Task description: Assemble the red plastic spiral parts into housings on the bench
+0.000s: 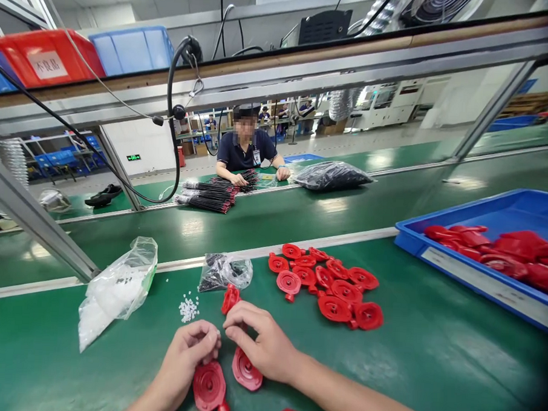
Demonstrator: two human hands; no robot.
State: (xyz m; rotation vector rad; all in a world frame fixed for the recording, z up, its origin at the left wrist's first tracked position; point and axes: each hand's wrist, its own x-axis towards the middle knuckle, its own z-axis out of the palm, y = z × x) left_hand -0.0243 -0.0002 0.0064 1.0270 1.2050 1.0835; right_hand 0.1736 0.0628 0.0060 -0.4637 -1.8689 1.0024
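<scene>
Many red parts (324,277) dot the worktop (422,357) below shelving (307,70).

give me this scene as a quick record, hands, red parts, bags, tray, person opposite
left hand: fingers curled, just behind a red part; grip contents unclear
right hand: thumb and fingers bent toward the left hand, partly covering another red part
loose red parts: grouped beyond the right hand
white pieces: small pile beyond the left hand
bags: clear bag of white pieces at left; small bag of dark pieces near center
blue tray: at right, holding red parts
person opposite: hand at dark wires
</scene>
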